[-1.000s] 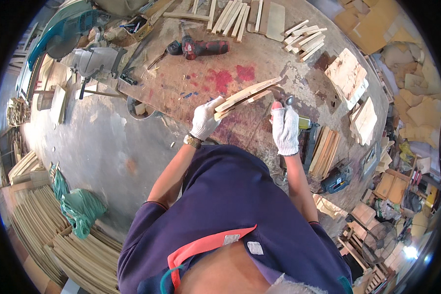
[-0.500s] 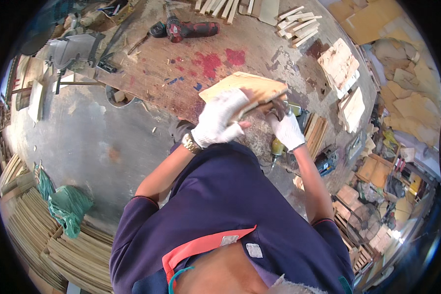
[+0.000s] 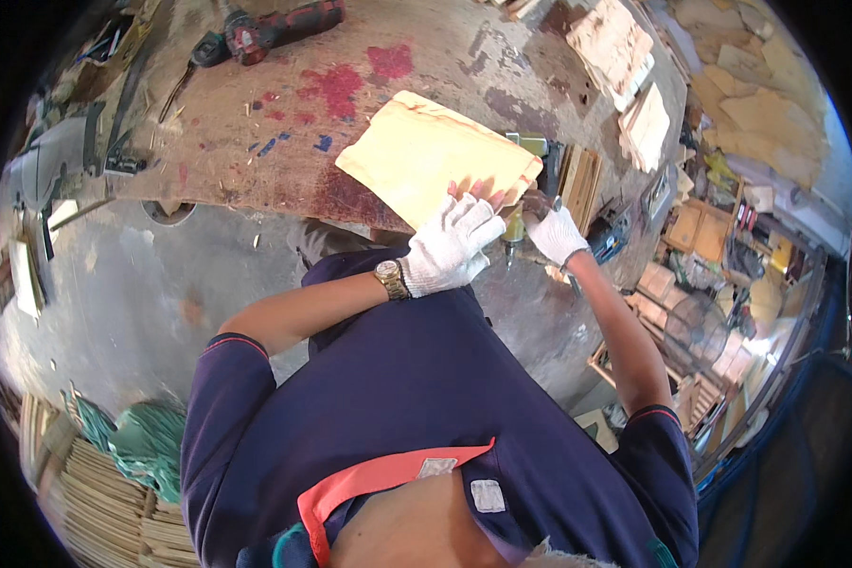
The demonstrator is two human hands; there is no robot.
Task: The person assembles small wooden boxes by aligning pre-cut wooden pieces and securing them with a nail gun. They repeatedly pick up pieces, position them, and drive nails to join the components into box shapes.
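A pale, rough-edged wooden board (image 3: 431, 147) lies with its broad face up on the workbench in front of me. My left hand (image 3: 452, 248), in a white glove with bare fingertips, stretches its fingers over the board's near right edge. My right hand (image 3: 556, 232), gloved the same way, is at the board's right corner with its fingers curled. A small greyish edge shows by those fingers, but what they grip is unclear. Between my hands, partly under the board, a yellow-green tool (image 3: 514, 227) shows its metal tip.
A red-and-black cordless power tool (image 3: 298, 24) lies at the far left of the workbench (image 3: 227, 142). Narrow wood strips (image 3: 580, 180) sit just right of the board. Stacked rough boards (image 3: 611, 47) stand farther right. A fan (image 3: 696, 331) and scattered wood pieces occupy the right side.
The tilted board has come down flatter, its broad face now showing. My left hand has shifted from gripping its near side to lying spread over the edge. The whole view has shifted.
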